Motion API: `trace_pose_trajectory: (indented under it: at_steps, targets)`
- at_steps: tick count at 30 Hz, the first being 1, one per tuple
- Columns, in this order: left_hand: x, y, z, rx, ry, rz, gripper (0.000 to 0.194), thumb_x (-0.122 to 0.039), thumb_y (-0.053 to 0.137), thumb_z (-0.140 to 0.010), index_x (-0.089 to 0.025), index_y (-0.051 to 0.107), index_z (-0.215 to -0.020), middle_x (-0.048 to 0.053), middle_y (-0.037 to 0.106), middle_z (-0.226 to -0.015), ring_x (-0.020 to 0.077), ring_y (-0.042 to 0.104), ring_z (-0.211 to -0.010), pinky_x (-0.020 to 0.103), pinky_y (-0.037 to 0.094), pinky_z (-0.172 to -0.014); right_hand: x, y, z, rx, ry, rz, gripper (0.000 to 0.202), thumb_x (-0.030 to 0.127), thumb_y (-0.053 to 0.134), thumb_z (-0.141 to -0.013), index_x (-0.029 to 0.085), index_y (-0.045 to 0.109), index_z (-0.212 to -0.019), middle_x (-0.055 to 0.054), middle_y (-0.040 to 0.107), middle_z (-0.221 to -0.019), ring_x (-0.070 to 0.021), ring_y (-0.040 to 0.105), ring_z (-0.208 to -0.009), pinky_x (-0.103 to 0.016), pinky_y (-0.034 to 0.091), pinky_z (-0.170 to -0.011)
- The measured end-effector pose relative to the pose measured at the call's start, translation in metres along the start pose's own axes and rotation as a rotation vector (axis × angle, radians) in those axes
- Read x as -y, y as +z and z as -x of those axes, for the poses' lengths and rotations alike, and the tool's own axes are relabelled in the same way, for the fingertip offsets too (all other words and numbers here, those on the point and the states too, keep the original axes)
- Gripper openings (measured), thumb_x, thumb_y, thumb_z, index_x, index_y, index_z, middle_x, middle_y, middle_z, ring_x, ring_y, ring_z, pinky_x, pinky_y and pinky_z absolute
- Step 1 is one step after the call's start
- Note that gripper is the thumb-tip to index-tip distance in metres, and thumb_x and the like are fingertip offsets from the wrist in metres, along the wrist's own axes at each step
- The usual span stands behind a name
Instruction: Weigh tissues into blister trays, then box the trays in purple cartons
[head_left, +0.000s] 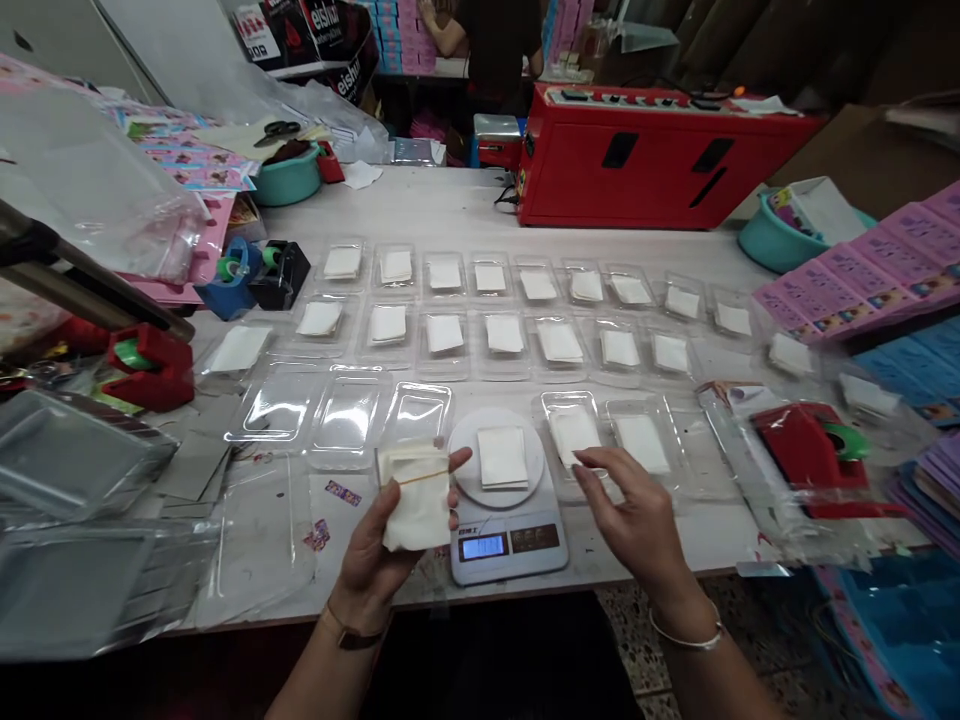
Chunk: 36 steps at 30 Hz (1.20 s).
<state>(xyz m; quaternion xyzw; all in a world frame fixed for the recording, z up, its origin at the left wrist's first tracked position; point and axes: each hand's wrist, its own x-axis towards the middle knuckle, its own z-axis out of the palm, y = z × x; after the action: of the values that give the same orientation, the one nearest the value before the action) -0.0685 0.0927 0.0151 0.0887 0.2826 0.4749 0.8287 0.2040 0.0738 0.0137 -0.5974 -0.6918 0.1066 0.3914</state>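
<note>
In my left hand [382, 540] is a thick bundle of off-white square sheets [416, 510] with a rubber band across it. My right hand [634, 510] hovers just right of the scale, thumb and forefinger slightly apart with nothing seen between them. Its fingertips come close to a clear plastic tray [551, 402] that holds a stack of white squares [576, 430]. Between my hands stands a digital scale [469, 570] with a lit display, whose digits I cannot read surely. A small stack of squares [502, 457] lies on its round plate.
Two rows of clear trays with white squares [445, 333] span the table behind the scale. Bare clear trays [349, 415] lie left. Tape dispensers [154, 365] stand left, another [802, 455] right. A red machine [630, 160] stands behind; a person [499, 45] sits beyond.
</note>
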Motion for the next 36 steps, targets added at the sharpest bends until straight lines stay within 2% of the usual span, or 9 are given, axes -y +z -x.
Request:
trace_pose_trajectory:
  at_steps: [3, 7, 16, 19, 21, 24, 27, 32, 36]
  targets:
    - [-0.01, -0.001, 0.016, -0.045, 0.067, -0.013, 0.066, -0.035, 0.083, -0.072, -0.013, 0.059, -0.13, 0.024, 0.06, -0.137, 0.0197, 0.066, -0.08, 0.032, 0.059, -0.069, -0.007, -0.014, 0.02, -0.057, 0.192, -0.083, 0.014, 0.031, 0.058, -0.097, 0.022, 0.068, -0.099, -0.006, 0.071, -0.095, -0.0213, 0.067, -0.09, -0.035, 0.053, -0.082]
    - [-0.014, -0.005, 0.032, -0.102, 0.113, -0.052, 0.067, -0.034, 0.083, -0.071, -0.011, 0.058, -0.129, 0.027, 0.06, -0.135, 0.02, 0.065, -0.078, 0.032, 0.058, -0.067, -0.01, -0.021, 0.043, -0.096, 0.258, -0.106, 0.016, 0.034, 0.058, -0.096, 0.022, 0.069, -0.096, -0.005, 0.07, -0.092, -0.0201, 0.067, -0.088, -0.032, 0.054, -0.08]
    - [-0.004, -0.011, 0.046, -0.092, 0.14, -0.05, 0.069, -0.037, 0.078, -0.077, -0.01, 0.053, -0.135, 0.028, 0.061, -0.133, 0.02, 0.065, -0.079, 0.032, 0.058, -0.068, -0.004, -0.022, 0.047, -0.046, 0.119, -0.057, 0.015, 0.031, 0.056, -0.098, 0.021, 0.067, -0.096, -0.005, 0.071, -0.092, -0.0206, 0.068, -0.087, -0.032, 0.052, -0.08]
    - [0.0, -0.011, 0.05, -0.074, 0.144, -0.051, 0.075, -0.039, 0.075, -0.081, -0.021, 0.042, -0.147, 0.024, 0.065, -0.129, 0.0205, 0.067, -0.082, 0.033, 0.058, -0.071, -0.003, -0.018, 0.045, -0.023, 0.099, -0.024, 0.015, 0.031, 0.055, -0.098, 0.021, 0.066, -0.099, -0.006, 0.072, -0.094, -0.021, 0.069, -0.089, -0.033, 0.054, -0.08]
    - [0.003, -0.013, 0.051, -0.059, 0.136, -0.055, 0.079, -0.042, 0.074, -0.083, -0.03, 0.035, -0.151, 0.02, 0.067, -0.126, 0.0215, 0.068, -0.086, 0.035, 0.058, -0.075, -0.003, -0.013, 0.044, 0.007, 0.09, 0.009, 0.019, 0.033, 0.055, -0.098, 0.02, 0.064, -0.109, -0.008, 0.072, -0.102, -0.0228, 0.069, -0.094, -0.035, 0.055, -0.082]
    - [0.007, -0.016, 0.05, -0.026, 0.103, -0.032, 0.084, -0.051, 0.073, -0.081, -0.036, 0.031, -0.152, 0.016, 0.068, -0.127, 0.0249, 0.069, -0.095, 0.038, 0.058, -0.081, -0.002, 0.001, 0.039, 0.098, 0.017, 0.088, 0.035, 0.037, 0.056, -0.097, 0.019, 0.056, -0.127, -0.013, 0.069, -0.116, -0.0279, 0.066, -0.106, -0.043, 0.055, -0.089]
    - [0.011, -0.018, 0.043, -0.007, 0.064, 0.009, 0.092, -0.057, 0.075, -0.077, -0.034, 0.029, -0.153, 0.016, 0.067, -0.129, 0.0271, 0.069, -0.101, 0.041, 0.057, -0.087, 0.0, 0.015, 0.03, 0.191, -0.069, 0.183, 0.047, 0.036, 0.058, -0.095, 0.017, 0.049, -0.137, -0.016, 0.067, -0.121, -0.0319, 0.062, -0.11, -0.05, 0.054, -0.091]
    - [0.014, -0.007, 0.025, -0.07, 0.061, 0.032, 0.086, -0.037, 0.072, -0.084, -0.033, 0.023, -0.155, 0.018, 0.061, -0.138, 0.0207, 0.07, -0.09, 0.034, 0.058, -0.081, 0.003, 0.03, 0.014, 0.289, -0.077, 0.274, 0.06, 0.028, 0.066, -0.088, 0.013, 0.043, -0.141, -0.017, 0.067, -0.117, -0.0326, 0.061, -0.103, -0.05, 0.053, -0.087]
    - [0.019, -0.003, 0.009, -0.138, 0.041, -0.051, 0.083, -0.027, 0.07, -0.086, -0.032, 0.024, -0.155, 0.018, 0.06, -0.139, 0.0212, 0.071, -0.088, 0.035, 0.061, -0.077, 0.006, 0.039, 0.006, 0.336, -0.035, 0.296, 0.063, 0.025, 0.069, -0.085, 0.012, 0.042, -0.141, -0.016, 0.068, -0.115, -0.0314, 0.061, -0.1, -0.047, 0.052, -0.084]
